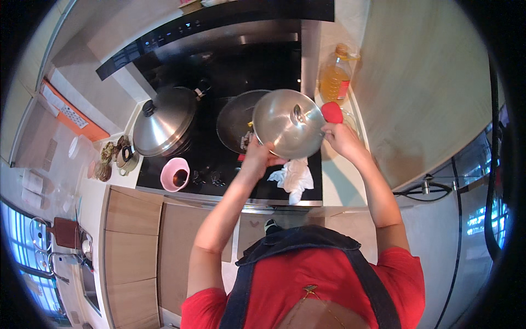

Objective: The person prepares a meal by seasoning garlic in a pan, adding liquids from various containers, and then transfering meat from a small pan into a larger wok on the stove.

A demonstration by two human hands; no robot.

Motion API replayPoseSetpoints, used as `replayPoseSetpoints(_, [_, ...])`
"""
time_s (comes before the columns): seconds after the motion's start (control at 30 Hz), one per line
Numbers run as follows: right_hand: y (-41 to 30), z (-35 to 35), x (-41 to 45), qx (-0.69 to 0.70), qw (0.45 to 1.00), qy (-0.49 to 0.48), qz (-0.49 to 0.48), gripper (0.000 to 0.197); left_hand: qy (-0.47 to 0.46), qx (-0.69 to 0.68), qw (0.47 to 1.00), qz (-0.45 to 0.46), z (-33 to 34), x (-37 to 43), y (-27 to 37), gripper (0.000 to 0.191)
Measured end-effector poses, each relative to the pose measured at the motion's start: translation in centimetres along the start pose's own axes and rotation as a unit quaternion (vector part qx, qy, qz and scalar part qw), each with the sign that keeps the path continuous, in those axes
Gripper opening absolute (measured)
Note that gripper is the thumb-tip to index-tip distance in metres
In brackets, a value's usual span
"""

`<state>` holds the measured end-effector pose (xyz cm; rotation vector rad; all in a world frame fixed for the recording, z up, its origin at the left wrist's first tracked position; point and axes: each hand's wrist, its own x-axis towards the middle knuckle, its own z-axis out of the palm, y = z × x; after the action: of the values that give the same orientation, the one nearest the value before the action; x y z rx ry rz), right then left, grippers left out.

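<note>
Between my hands is a stainless steel bowl-shaped piece (283, 127), with a small metal handle or loop showing on its face. My left hand (261, 156) grips its lower left edge and my right hand (339, 135) its right edge. A red rounded utensil head (332, 112) shows just above my right hand; whether that hand holds it I cannot tell. Behind and left of the steel piece, partly covered by it, a dark pan (234, 119) with some food in it stands on the black cooktop (205, 148). A crumpled white cloth (294, 179) lies below the steel piece.
A large pot with a domed steel lid (168, 119) stands at the cooktop's left. In front of it is a pink bowl (174, 174) with dark liquid. An oil bottle (335, 80) stands at the right wall. A range hood edge (246, 16) crosses the top.
</note>
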<state>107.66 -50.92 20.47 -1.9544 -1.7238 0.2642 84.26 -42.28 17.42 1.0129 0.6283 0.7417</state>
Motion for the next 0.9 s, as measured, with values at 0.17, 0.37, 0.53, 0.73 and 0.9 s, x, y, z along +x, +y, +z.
replayPoseSetpoints(0.17, [7.4, 1.4, -6.4, -0.135, 0.981, -0.101, 0.094, 0.025, 0.043, -0.023, 0.988, -0.147, 5.3, -0.3, -9.8, 0.043])
replayPoseSetpoints(0.37, [13.2, 5.5, -11.6, -0.136, 0.979, -0.122, 0.089, 0.021, 0.124, -0.069, 0.974, -0.178, 7.7, -0.3, -20.7, 0.047])
replayPoseSetpoints(0.53, [14.1, 6.2, -11.9, -0.168, 0.976, -0.109, 0.090, 0.016, 0.051, -0.133, 0.974, -0.177, 8.4, -1.3, -21.9, 0.061])
replayPoseSetpoints(0.73, [10.4, 4.7, -11.6, -0.225, 0.974, 0.012, 0.028, 0.011, 0.041, -0.177, 0.974, -0.135, -1.7, -7.5, -20.9, 0.049])
replayPoseSetpoints(0.9, [1.2, 8.0, -9.7, 0.149, 0.980, 0.082, -0.099, 0.012, -0.014, -0.446, 0.894, -0.028, -15.5, -11.9, -15.3, 0.070])
